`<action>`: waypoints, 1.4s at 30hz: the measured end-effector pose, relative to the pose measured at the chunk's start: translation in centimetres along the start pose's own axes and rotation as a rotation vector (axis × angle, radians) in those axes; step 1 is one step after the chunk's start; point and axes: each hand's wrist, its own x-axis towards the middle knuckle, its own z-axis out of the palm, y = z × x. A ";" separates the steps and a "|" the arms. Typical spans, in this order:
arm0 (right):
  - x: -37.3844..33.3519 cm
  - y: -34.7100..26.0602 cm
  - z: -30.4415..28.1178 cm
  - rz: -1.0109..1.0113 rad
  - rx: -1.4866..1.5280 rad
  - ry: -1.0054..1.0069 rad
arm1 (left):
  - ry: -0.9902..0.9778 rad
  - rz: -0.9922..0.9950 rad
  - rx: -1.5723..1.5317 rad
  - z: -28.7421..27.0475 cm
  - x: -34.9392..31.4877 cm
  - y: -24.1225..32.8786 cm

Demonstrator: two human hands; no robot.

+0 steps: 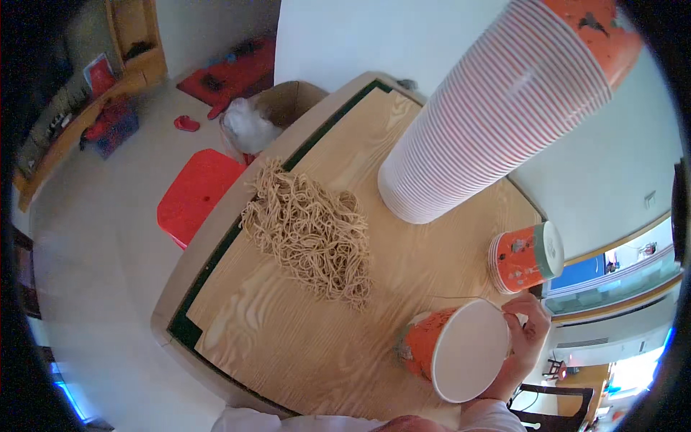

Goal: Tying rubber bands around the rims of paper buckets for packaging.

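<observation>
An orange paper tub (471, 351) with a white inside is tilted over the table's near right part, its mouth turned toward me. At its right rim, my right hand (527, 333) is closed, thumb and fingers pinched together at the edge. A thin tan strand (461, 297) runs along the tub's upper side near those fingers. Only a sliver of my left hand (412, 424) shows at the lower edge, below the tub; its fingers are hidden. Left of the tub lies a tangled heap of tan cords (313, 234).
A tall leaning stack of nested paper tubs (489, 115) rises at the far right. A shorter orange-and-green stack (525, 258) lies on its side near the right edge. Beyond the wooden table (252, 309) stand a red stool (201, 191) and a cardboard box (291, 101) holding white plastic.
</observation>
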 end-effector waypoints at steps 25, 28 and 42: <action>-2.2 2.3 -7.1 -0.094 0.076 -0.161 | -0.525 1.125 0.848 36.6 -42.2 32.6; -2.1 2.6 -7.2 -0.126 0.165 -0.138 | -1.010 1.384 0.809 49.0 -44.8 30.0; -1.2 4.4 -4.7 -0.054 0.105 -0.290 | -1.030 1.419 1.140 54.5 -42.0 27.3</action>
